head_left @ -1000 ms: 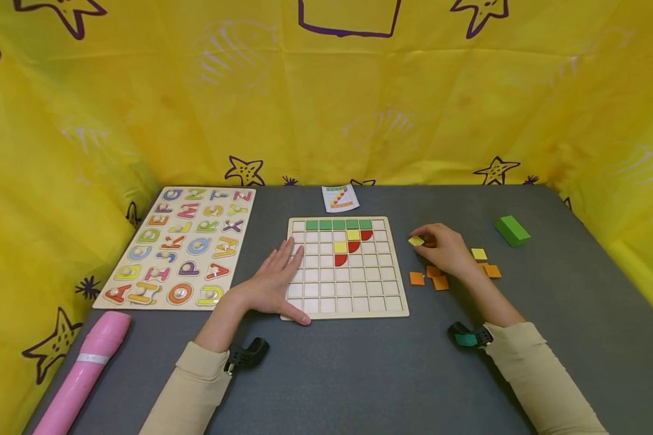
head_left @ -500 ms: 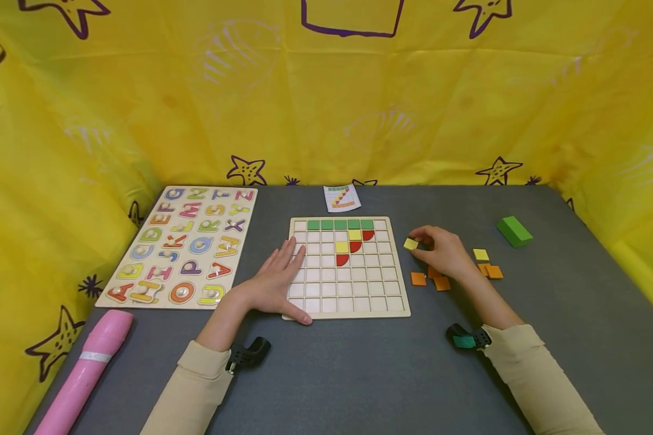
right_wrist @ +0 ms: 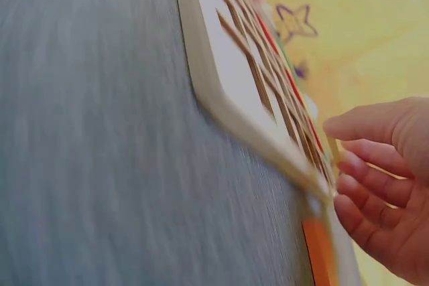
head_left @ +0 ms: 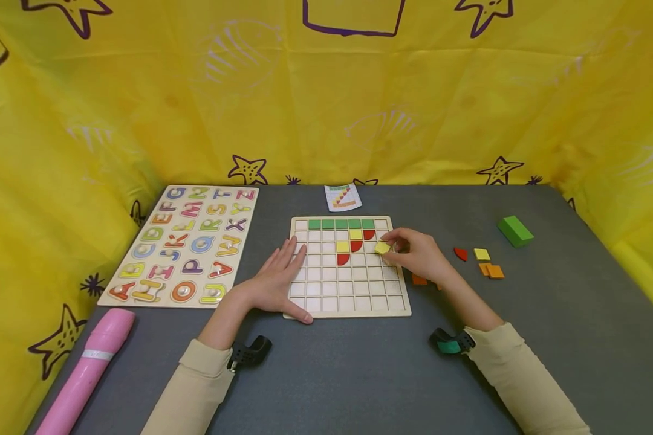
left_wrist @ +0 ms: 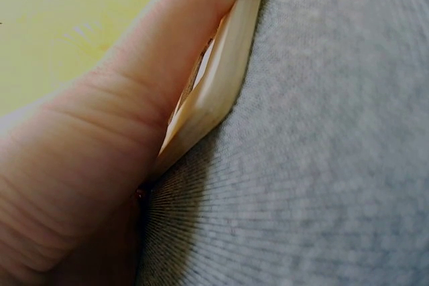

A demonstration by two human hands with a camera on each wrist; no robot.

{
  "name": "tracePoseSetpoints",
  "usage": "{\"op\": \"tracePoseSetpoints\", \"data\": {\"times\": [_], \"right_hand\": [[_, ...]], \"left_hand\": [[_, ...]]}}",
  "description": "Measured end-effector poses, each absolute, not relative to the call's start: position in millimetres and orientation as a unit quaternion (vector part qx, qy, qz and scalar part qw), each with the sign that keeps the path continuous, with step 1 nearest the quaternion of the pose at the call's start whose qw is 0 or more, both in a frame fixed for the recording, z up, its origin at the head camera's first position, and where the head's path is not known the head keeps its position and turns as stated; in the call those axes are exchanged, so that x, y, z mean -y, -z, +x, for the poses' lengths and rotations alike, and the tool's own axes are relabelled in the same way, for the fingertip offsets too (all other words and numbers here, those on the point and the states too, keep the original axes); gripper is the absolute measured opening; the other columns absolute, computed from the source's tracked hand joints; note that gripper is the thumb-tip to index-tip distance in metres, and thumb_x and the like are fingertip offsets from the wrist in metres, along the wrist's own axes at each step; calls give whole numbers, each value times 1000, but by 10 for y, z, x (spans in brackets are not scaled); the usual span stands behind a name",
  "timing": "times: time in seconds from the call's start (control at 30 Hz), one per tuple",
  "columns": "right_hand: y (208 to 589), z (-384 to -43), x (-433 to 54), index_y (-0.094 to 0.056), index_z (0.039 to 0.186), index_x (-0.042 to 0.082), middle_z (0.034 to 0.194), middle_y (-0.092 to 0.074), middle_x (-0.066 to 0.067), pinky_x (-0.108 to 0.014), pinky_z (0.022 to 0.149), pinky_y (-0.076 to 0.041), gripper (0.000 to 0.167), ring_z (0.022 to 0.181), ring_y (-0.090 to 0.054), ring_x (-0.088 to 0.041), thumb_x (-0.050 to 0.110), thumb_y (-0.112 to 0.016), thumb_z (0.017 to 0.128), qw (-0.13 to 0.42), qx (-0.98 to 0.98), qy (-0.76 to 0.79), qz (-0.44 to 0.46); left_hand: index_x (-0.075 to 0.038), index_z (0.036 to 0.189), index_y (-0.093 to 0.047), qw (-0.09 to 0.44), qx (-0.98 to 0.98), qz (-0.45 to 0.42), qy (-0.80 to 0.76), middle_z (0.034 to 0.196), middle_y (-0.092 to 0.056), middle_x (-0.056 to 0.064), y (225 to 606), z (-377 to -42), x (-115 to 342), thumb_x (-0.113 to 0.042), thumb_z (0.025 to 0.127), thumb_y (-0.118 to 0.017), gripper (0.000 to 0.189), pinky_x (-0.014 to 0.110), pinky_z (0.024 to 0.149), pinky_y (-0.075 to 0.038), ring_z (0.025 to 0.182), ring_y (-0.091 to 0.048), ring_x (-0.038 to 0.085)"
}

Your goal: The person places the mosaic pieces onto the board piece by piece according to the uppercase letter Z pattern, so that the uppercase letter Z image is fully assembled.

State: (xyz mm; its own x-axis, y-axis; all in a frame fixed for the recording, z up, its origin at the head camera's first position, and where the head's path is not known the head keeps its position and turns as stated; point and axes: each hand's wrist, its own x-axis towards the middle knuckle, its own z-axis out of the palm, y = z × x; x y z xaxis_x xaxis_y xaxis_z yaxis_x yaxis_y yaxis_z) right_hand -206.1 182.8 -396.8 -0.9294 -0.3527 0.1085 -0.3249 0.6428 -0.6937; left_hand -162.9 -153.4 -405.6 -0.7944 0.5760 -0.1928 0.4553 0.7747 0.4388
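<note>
A wooden grid board [head_left: 330, 304] lies mid-table, with a row of green square tiles [head_left: 341, 224] along its top. Below them, yellow square tiles [head_left: 342, 246] and red quarter-circle tiles [head_left: 343, 259] step down diagonally to the left. My left hand [head_left: 272, 281] rests on the board's left side, fingers spread straight and thumb along the lower edge; the left wrist view shows that thumb against the wooden rim [left_wrist: 231, 58]. My right hand [head_left: 416, 254] pinches a yellow square tile [head_left: 382, 248] over the board's right columns. In the right wrist view its fingertips [right_wrist: 342, 125] hold the tile edge-on.
A pattern card [head_left: 343, 197] lies behind the board. To the right are a red tile [head_left: 460, 254], a yellow tile [head_left: 481, 254], orange tiles [head_left: 495, 272] and a green block [head_left: 515, 231]. An alphabet puzzle [head_left: 182, 251] and a pink microphone-shaped object [head_left: 95, 356] lie left.
My right hand has carried the yellow tile left from beside the board to above its right columns, uncovering a red tile on the table. The left hand stays in place.
</note>
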Motion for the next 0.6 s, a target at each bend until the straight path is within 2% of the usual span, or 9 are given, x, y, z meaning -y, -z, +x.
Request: {"op": "tracePoseSetpoints", "data": {"times": [0.33, 0.6], "right_hand": [[3945, -2029, -1330, -70, 107, 6, 96, -68, -2, -33, 74, -51, 28, 85, -59, -18, 12, -79, 81, 32, -883, 395, -251], [3969, -2071, -994, -70, 103, 8, 86, -65, -3, -29, 70, -48, 23, 76, -56, -15, 10, -78, 81, 49, -876, 381, -292]], "left_hand": [[-2, 156, 1, 159, -929, 279, -186, 160, 17, 19, 4066, -1641, 1538, -69, 63, -79, 140, 47, 117, 2, 146, 17, 30], [-3, 156, 0, 163, -928, 275, -193, 160, 17, 18, 4066, -1634, 1537, -69, 62, -79, 139, 47, 117, 2, 146, 17, 29]]}}
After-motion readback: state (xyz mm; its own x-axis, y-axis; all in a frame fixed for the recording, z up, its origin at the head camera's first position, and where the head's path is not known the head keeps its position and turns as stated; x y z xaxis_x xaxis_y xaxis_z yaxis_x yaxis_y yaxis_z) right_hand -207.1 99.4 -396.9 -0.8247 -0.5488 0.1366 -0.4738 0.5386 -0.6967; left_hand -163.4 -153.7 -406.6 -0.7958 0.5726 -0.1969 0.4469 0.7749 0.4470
